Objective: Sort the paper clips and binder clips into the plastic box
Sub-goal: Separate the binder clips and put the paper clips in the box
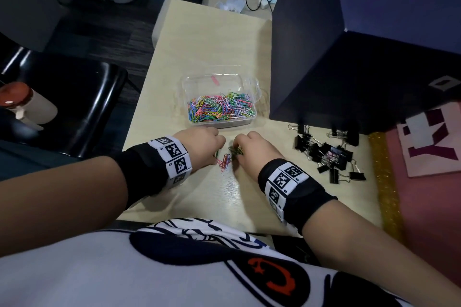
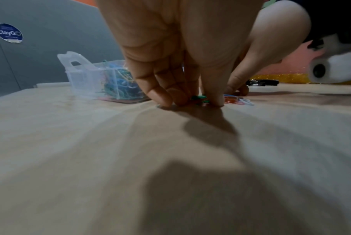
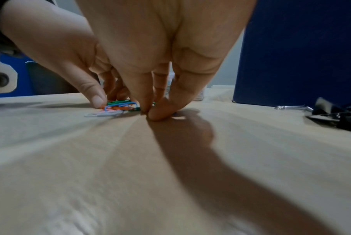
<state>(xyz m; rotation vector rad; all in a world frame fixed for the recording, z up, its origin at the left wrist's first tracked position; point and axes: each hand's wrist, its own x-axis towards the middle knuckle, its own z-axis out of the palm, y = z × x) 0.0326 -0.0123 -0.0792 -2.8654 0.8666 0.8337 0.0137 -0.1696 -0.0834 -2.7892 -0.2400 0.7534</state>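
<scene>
A small heap of coloured paper clips [image 1: 225,160] lies on the pale table between my two hands. My left hand [image 1: 217,151] has its fingertips down on the table, pinching green clips [image 2: 198,98] from that heap. My right hand [image 1: 237,149] pinches green clips [image 1: 236,151] at the heap's right side, thumb and fingers pressed to the table [image 3: 150,111]. The clear plastic box [image 1: 257,87] stands just behind the hands; one compartment is full of coloured paper clips [image 1: 220,107], the far part holds almost nothing. Black binder clips [image 1: 329,154] lie scattered to the right.
A tall dark blue box [image 1: 349,57] stands right of the plastic box, close behind the binder clips. A gold glitter strip [image 1: 386,187] and pink mat border the table's right edge. A black chair [image 1: 74,107] sits to the left. Cables and a black case lie at the far end.
</scene>
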